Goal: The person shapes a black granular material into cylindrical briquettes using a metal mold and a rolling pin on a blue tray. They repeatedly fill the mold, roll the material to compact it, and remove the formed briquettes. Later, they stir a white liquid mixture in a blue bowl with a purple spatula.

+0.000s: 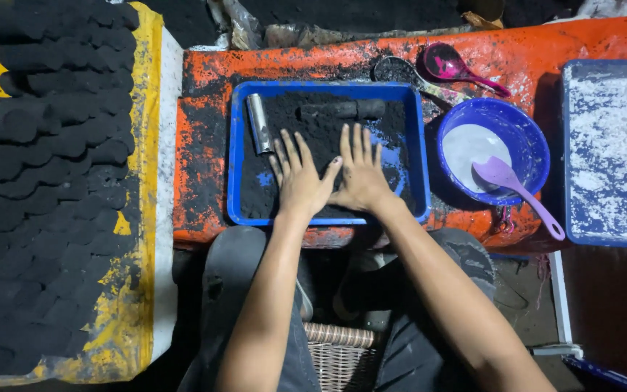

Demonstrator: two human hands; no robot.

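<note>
Now both hands are down flat in the blue tray (235, 160), centre of the frame. Left hand (300, 176) and right hand (361, 170) lie side by side, thumbs just touching, fingers spread wide and stretched out, palms pressing on the black powder (306, 120). Neither hand grips anything.

That powder looks fine and loose, a bit clumpy where it has been packed. My read: it's light, soft, crumbles at once, and smears everything it meets, as the dusty fingers show. No pinching this stuff; you scoop it or press it with flat palms, just as the hands sit now.

At the top of the tray lies a dark roll (342, 109), seemingly pressed from the same powder. That one would likely break if squeezed, so cradle it along its length. Left of it lies a metal tube (259, 123), stiff and probably slick with dust.

Right of the tray, a blue bowl (527, 138) holds white powder and a purple spoon (511, 183). Far left, rows of black rolls (45, 181) lie stacked.
</note>
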